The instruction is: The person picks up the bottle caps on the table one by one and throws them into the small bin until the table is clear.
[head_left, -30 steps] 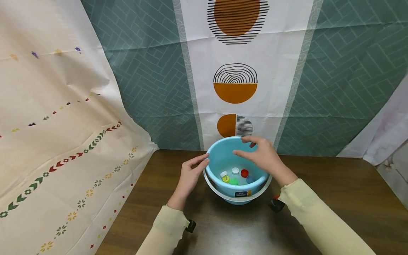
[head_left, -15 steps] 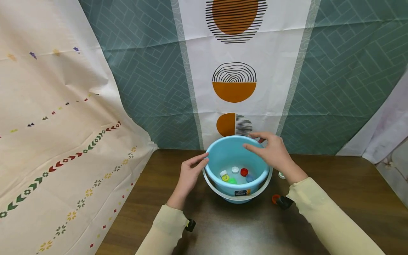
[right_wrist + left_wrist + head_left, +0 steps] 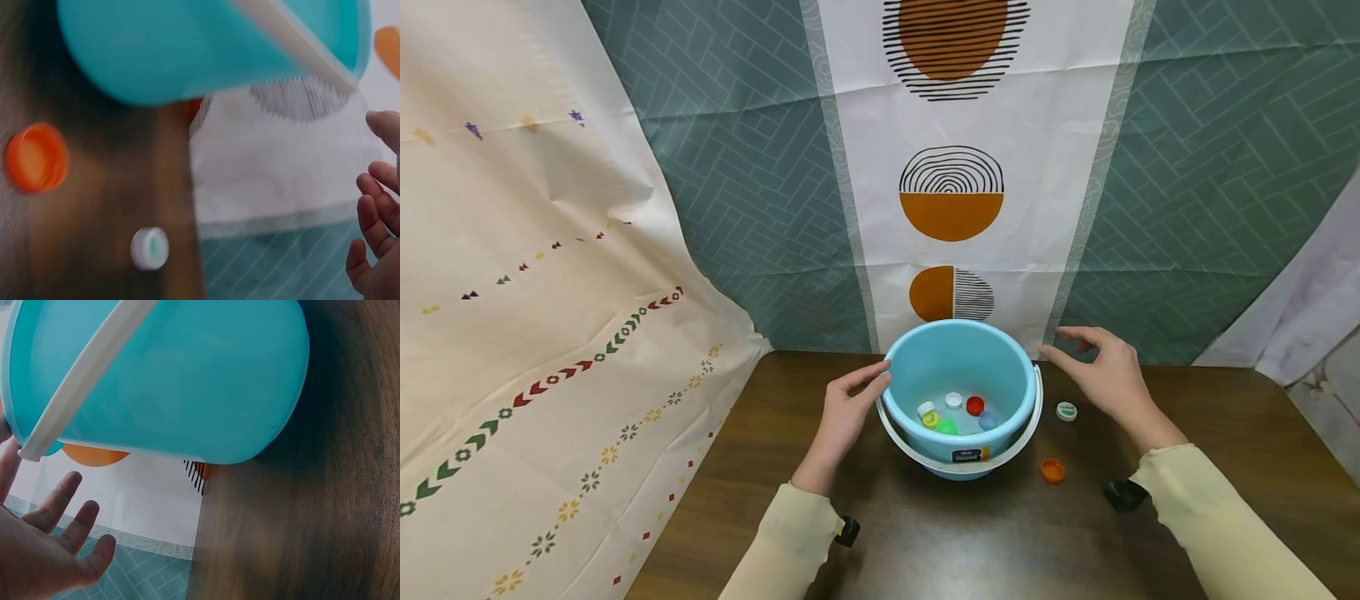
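Observation:
A light-blue bucket [image 3: 958,354] stands on the table with its white handle [image 3: 925,461] lowered at the front. My left hand [image 3: 844,417] holds the bucket's left rim between thumb and index finger; its other fingers [image 3: 81,525] are spread in the left wrist view. Several bottle caps lie on the bucket's floor, among them a red cap [image 3: 975,407], a white cap [image 3: 953,401], a yellow cap [image 3: 931,419], a green cap [image 3: 947,427] and a blue cap [image 3: 988,420]. Right of the bucket, my right hand [image 3: 1108,379] hovers with nothing in its loosely bent fingers.
On the brown table [image 3: 760,467], an orange cap [image 3: 1052,471] and a white cap with a green mark [image 3: 1066,411] lie to the bucket's right. A patterned cloth [image 3: 760,208] hangs behind the table, and a cream cloth [image 3: 550,333] hangs at the left.
My right hand has moved from over the bucket out to its right, uncovering the white and orange caps on the table. The left hand and bucket stay put.

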Available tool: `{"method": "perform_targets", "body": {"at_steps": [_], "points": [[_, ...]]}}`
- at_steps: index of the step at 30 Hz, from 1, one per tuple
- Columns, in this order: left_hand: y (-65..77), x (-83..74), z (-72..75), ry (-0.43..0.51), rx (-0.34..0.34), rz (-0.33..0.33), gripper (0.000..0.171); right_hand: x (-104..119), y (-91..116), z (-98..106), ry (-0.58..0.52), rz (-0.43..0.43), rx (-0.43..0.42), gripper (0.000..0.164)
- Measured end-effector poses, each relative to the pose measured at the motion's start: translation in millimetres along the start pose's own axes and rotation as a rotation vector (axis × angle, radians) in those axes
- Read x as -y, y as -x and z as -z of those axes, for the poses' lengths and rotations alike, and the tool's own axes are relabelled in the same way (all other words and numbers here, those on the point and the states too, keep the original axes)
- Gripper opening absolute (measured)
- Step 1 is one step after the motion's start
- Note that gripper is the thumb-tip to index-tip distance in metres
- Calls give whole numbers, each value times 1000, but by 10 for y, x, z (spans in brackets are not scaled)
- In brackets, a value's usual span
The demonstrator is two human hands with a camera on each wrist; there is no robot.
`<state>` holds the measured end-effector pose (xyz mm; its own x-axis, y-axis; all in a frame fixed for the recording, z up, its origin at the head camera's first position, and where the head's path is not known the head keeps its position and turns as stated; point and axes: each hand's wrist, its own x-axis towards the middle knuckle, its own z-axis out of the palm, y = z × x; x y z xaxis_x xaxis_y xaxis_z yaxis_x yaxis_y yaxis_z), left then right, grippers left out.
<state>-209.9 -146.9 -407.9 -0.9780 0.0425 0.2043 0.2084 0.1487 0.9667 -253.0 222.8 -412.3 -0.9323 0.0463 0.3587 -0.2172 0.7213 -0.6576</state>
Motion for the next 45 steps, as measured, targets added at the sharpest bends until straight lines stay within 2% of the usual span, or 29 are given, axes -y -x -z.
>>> {"method": "perform_targets", "body": {"at_steps": [11,18,22,26,29,34,42,45], "points": [[5,-9,1,11,3,-7,32,-561,137,-88,1,-61,85,65],[7,10,10,17,19,-9,34,-800,190,-215,29,-99,141,70],[11,22,19,15,13,-13,33,-900,226,-317,41,-120,221,77],[15,20,17,13,8,-17,32,-981,275,-415,61,-115,304,82],[19,10,11,10,9,-19,32,-1023,306,-466,78,-108,329,82],[31,-5,4,7,-1,-23,32,-1053,330,-503,104,-98,325,79],[21,-4,-4,10,-7,-40,31,-1051,335,-513,144,-71,297,55],[22,-9,-7,6,-7,-28,30,-1045,342,-513,146,-66,295,52]]}}
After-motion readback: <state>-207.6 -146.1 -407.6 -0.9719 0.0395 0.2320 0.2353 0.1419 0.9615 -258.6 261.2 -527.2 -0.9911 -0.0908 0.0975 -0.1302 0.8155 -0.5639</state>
